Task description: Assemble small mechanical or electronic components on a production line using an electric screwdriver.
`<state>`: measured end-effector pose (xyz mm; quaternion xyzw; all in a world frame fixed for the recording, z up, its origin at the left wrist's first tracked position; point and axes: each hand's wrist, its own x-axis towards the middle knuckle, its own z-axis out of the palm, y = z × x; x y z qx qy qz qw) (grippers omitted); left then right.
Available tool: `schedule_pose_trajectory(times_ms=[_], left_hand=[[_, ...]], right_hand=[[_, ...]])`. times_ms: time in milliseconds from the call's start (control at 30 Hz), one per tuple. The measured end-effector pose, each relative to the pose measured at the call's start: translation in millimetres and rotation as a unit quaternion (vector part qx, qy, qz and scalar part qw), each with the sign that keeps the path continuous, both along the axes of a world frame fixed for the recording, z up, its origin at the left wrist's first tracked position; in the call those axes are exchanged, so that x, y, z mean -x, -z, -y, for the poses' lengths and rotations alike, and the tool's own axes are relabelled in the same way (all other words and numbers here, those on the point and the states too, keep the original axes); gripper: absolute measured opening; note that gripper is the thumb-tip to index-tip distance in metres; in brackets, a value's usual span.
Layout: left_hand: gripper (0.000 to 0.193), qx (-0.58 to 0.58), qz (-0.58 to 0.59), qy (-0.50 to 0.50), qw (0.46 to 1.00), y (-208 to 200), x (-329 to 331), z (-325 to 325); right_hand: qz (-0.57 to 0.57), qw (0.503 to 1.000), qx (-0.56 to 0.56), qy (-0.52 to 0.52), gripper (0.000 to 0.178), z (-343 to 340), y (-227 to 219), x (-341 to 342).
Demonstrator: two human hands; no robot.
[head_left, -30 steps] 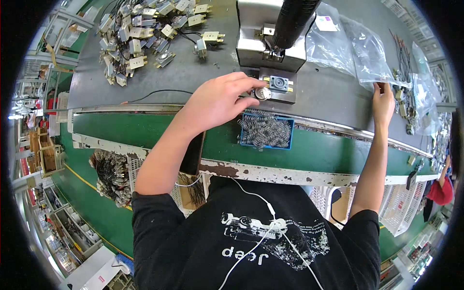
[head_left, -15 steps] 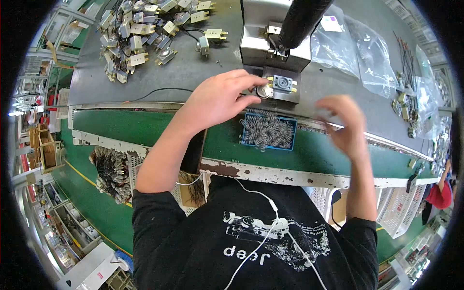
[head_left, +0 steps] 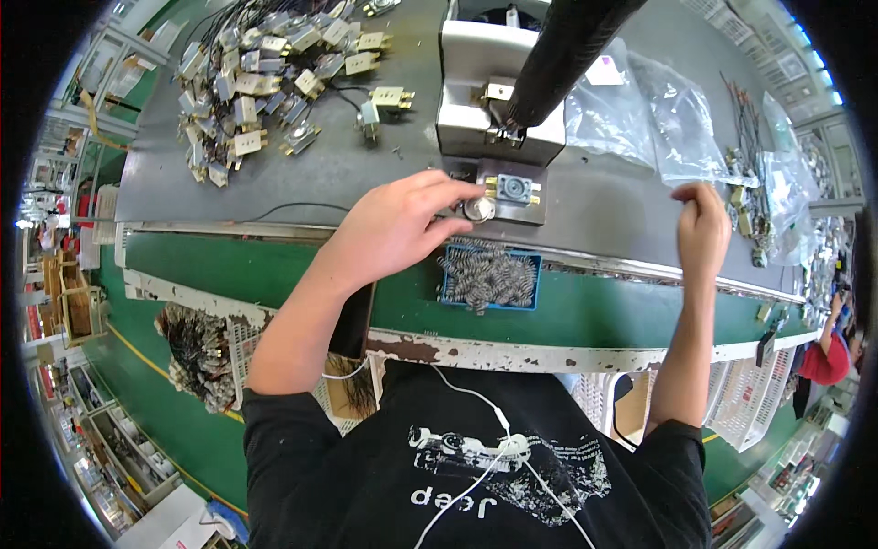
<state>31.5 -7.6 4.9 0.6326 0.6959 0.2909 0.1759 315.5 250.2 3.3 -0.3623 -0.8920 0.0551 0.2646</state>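
My left hand (head_left: 402, 220) is at the fixture below the press, its thumb and fingertips closed on a small round metal-capped part (head_left: 478, 209). Right beside that part, a grey block with a round centre and brass prongs (head_left: 514, 188) sits on the metal fixture (head_left: 521, 214). My right hand (head_left: 704, 229) is raised over the right side of the bench, by the end of a clear plastic bag (head_left: 681, 128). Its fingers are curled together, and whatever they may hold is hidden. Near it lie wired parts with brass prongs (head_left: 745, 220).
The press (head_left: 498, 55), with a thick black bar (head_left: 572, 59), stands behind the fixture. A blue tray (head_left: 535, 306) of coil springs (head_left: 489, 274) is in front. Wired plug parts (head_left: 265, 82) are heaped at the far left. A person in red (head_left: 826, 361) is at the far right.
My right hand has moved rightward and away from my body, and its fingers have closed together. My left hand stays on the round part. The whole view has shifted slightly.
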Motion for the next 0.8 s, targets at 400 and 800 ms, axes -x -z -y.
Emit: schedule_pose_trajectory(times_ms=[400,800], left_hand=[[0.04,0.022,-0.003,0.005,1.0,-3,0,-13],[0.04,0.006,-0.009,0.006,1.0,-3,0,-11]], right_hand=[[0.121,0.988,-0.021,0.093,0.041,-123,67,-23],[0.084,0.991,-0.044,0.098,0.041,-128,63,-14]])
